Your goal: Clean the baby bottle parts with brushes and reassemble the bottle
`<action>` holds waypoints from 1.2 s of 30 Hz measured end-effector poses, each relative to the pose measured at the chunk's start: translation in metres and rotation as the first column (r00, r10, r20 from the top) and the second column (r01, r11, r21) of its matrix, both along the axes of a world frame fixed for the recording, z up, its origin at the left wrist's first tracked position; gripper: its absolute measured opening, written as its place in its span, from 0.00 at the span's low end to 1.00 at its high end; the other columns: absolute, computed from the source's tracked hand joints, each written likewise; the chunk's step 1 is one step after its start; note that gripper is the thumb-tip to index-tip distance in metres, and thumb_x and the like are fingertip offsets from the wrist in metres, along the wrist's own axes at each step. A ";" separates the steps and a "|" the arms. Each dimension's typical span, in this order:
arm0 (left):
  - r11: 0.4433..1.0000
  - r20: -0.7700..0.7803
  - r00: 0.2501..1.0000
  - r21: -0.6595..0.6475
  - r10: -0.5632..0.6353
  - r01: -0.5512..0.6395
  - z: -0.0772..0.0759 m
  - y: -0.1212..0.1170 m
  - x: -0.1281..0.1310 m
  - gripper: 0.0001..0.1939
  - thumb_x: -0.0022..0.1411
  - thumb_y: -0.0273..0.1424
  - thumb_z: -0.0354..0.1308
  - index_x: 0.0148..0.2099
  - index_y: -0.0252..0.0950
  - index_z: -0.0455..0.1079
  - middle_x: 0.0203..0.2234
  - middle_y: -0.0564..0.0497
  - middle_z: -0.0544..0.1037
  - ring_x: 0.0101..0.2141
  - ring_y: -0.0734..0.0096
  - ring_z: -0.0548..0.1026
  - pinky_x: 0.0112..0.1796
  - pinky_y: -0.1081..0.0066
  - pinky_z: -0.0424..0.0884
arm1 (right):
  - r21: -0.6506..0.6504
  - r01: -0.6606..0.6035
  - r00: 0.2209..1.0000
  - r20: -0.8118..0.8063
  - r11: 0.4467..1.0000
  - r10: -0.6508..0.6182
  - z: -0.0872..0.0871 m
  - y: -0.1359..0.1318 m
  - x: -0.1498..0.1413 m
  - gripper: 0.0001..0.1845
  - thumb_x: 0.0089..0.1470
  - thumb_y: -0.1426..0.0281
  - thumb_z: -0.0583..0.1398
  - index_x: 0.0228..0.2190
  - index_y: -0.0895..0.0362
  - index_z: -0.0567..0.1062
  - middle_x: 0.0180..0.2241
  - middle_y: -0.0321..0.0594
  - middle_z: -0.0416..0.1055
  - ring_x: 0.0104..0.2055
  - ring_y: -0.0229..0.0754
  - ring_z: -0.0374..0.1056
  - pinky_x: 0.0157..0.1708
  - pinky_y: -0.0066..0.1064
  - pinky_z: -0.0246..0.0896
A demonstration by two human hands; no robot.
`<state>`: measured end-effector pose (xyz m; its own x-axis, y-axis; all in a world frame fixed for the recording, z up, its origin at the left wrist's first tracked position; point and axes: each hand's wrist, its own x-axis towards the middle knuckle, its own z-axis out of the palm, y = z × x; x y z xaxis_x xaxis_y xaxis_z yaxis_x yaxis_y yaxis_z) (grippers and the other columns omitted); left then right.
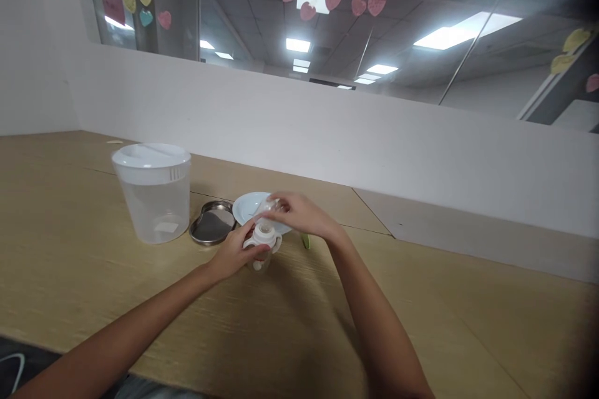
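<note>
My left hand [238, 250] is closed around a small clear bottle with a white collar and side handles [264, 235], which looks like a baby bottle. It is upright, low over the table. My right hand [299, 212] is just above and beyond the bottle, its fingers closed on a clear, cap-like piece [272, 205]. Part of that piece is hidden by the fingers. Behind both hands lies a pale blue-white bowl [244, 207], partly covered by them. A narrow green object [306, 241] shows under my right wrist; its kind is unclear.
To the left stands a translucent bucket with a white lid [152, 193]. A kidney-shaped metal tray [213, 224] lies between the bucket and the bowl. A white wall [299, 124] and a window with heart-shaped notes rise behind the wooden table [187, 318].
</note>
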<state>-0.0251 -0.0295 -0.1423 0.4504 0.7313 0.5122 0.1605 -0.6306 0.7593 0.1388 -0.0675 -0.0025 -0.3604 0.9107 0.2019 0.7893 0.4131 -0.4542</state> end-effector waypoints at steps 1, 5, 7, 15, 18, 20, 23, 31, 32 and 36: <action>1.000 -0.007 1.000 -0.001 0.017 -0.017 -0.001 0.000 0.000 0.36 0.56 0.43 0.56 0.62 0.35 0.51 0.47 0.46 0.72 0.44 0.62 0.71 0.46 0.65 0.65 | 0.027 0.050 0.995 -0.083 0.998 -0.047 0.002 0.002 0.003 0.23 0.51 0.57 0.57 0.44 0.60 0.70 0.39 0.44 0.71 0.38 0.42 0.67 0.37 0.30 0.58; 0.997 -0.030 0.998 0.051 0.054 -0.052 -0.004 0.000 -0.001 0.33 0.57 0.43 0.55 0.61 0.35 0.54 0.50 0.44 0.70 0.47 0.60 0.69 0.48 0.65 0.64 | 0.143 0.238 0.957 -0.201 0.961 -0.208 -0.002 0.015 0.017 0.21 0.48 0.64 0.59 0.44 0.59 0.66 0.43 0.43 0.68 0.40 0.41 0.65 0.38 0.30 0.59; 0.997 -0.031 0.998 0.067 0.049 -0.047 -0.005 0.000 -0.001 0.32 0.57 0.43 0.54 0.60 0.34 0.56 0.51 0.44 0.69 0.48 0.59 0.69 0.48 0.65 0.64 | 0.099 0.264 0.962 -0.100 0.960 -0.254 -0.012 0.027 0.022 0.21 0.48 0.67 0.58 0.44 0.60 0.64 0.43 0.44 0.67 0.40 0.40 0.65 0.37 0.28 0.59; 0.998 -0.061 0.997 0.060 0.040 -0.036 -0.001 -0.002 -0.001 0.31 0.58 0.43 0.54 0.60 0.34 0.55 0.51 0.45 0.69 0.49 0.61 0.68 0.49 0.67 0.62 | -0.105 0.295 0.945 0.177 0.950 -0.274 -0.068 0.065 0.017 0.13 0.50 0.65 0.59 0.34 0.62 0.73 0.34 0.45 0.73 0.35 0.43 0.67 0.32 0.27 0.56; 0.998 -0.065 0.997 0.055 0.038 -0.034 -0.001 -0.002 -0.001 0.31 0.58 0.43 0.54 0.60 0.34 0.55 0.52 0.44 0.69 0.49 0.61 0.68 0.49 0.66 0.62 | -0.089 0.297 0.935 0.227 0.951 -0.271 -0.072 0.065 0.012 0.11 0.48 0.66 0.60 0.28 0.63 0.75 0.32 0.47 0.73 0.35 0.45 0.67 0.34 0.29 0.56; 0.998 -0.061 0.997 0.048 0.036 -0.033 -0.002 -0.002 -0.001 0.32 0.58 0.43 0.54 0.60 0.33 0.55 0.51 0.44 0.69 0.48 0.60 0.69 0.48 0.66 0.64 | -0.036 0.298 0.934 0.219 0.954 -0.283 -0.066 0.061 0.009 0.12 0.51 0.66 0.58 0.31 0.64 0.75 0.35 0.49 0.73 0.38 0.45 0.67 0.36 0.29 0.55; 0.999 -0.048 0.998 0.034 0.035 -0.033 -0.003 -0.001 0.000 0.32 0.57 0.43 0.54 0.60 0.33 0.55 0.49 0.43 0.71 0.45 0.60 0.70 0.46 0.65 0.66 | 0.044 0.263 0.949 0.165 0.964 -0.267 -0.047 0.046 0.004 0.17 0.60 0.67 0.49 0.37 0.63 0.73 0.38 0.48 0.72 0.38 0.41 0.66 0.36 0.28 0.54; 0.998 0.036 0.998 -0.048 -0.049 0.051 -0.003 -0.001 0.000 0.37 0.58 0.42 0.55 0.64 0.37 0.46 0.48 0.45 0.71 0.45 0.61 0.70 0.46 0.65 0.66 | 0.057 0.000 0.946 0.325 0.998 -0.019 -0.023 0.003 -0.020 0.16 0.51 0.62 0.59 0.35 0.62 0.74 0.33 0.45 0.72 0.35 0.44 0.66 0.30 0.28 0.53; 0.995 0.046 0.996 -0.073 -0.071 0.075 -0.003 0.000 0.000 0.38 0.58 0.41 0.54 0.65 0.37 0.43 0.48 0.45 0.71 0.45 0.62 0.70 0.45 0.65 0.66 | 0.063 -0.022 0.938 0.347 0.998 -0.002 -0.023 0.002 -0.021 0.16 0.51 0.63 0.59 0.37 0.63 0.74 0.34 0.46 0.72 0.36 0.44 0.66 0.31 0.28 0.53; 0.989 0.021 0.993 -0.087 -0.115 0.117 -0.002 0.000 0.000 0.41 0.59 0.41 0.54 0.66 0.37 0.36 0.49 0.44 0.69 0.46 0.62 0.69 0.46 0.65 0.65 | 0.044 -0.102 0.928 0.364 0.994 0.079 -0.022 0.004 -0.018 0.19 0.51 0.66 0.60 0.44 0.62 0.71 0.35 0.44 0.72 0.40 0.45 0.65 0.35 0.28 0.53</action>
